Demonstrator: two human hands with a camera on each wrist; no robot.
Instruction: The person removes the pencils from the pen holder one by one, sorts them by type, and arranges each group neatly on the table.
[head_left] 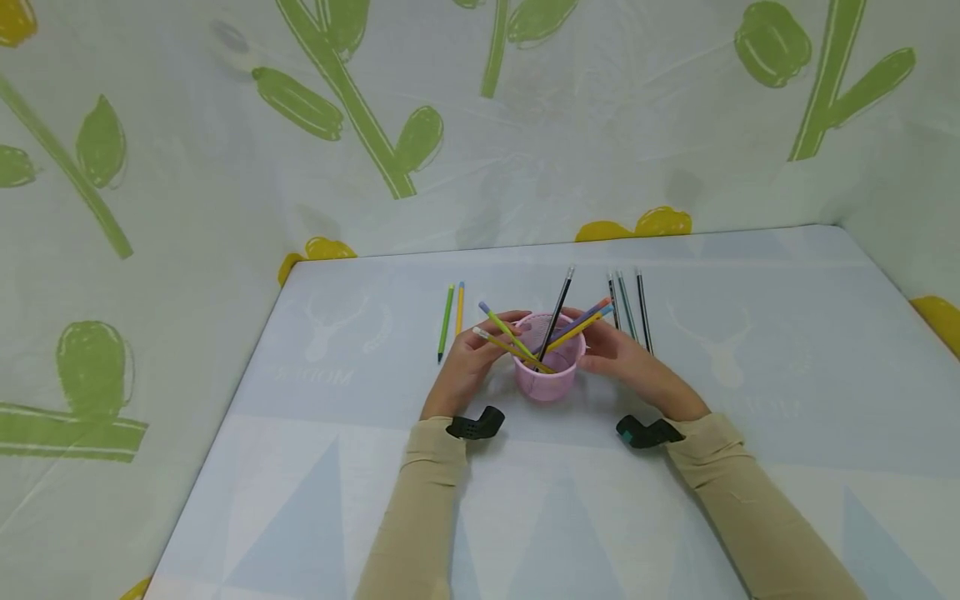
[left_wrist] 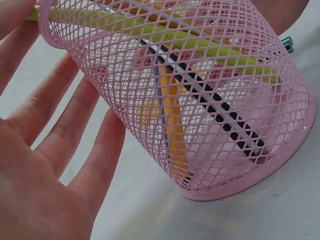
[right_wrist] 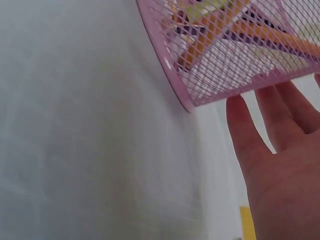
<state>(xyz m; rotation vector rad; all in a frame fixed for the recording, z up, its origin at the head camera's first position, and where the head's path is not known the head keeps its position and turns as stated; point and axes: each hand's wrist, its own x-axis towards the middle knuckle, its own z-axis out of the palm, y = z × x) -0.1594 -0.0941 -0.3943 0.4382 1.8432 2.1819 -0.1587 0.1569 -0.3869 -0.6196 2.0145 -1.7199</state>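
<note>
A pink mesh pencil cup [head_left: 546, 385] stands upright between both hands, its base seen close up in the left wrist view. Inside it lean several pencils: a black-and-white striped pencil [left_wrist: 215, 102], a lime green pencil [left_wrist: 165, 36], yellow ones and a purple one [head_left: 581, 321]. From the left side, my left hand [head_left: 468, 358] holds the cup, fingers along its far wall. On the opposite side my right hand [head_left: 626, 358] grips it, with the thumb on the near wall and fingertips [right_wrist: 237, 107] against the mesh. Parts of the fingers are hidden behind the cup.
Left of the cup lie a green pencil [head_left: 446, 323] and a yellow pencil [head_left: 460, 308]. Several dark pencils, among them a striped one [head_left: 643, 312], lie behind the right hand. The pale table [head_left: 337, 500] meets a leaf-patterned wall covering [head_left: 525, 167] at the back.
</note>
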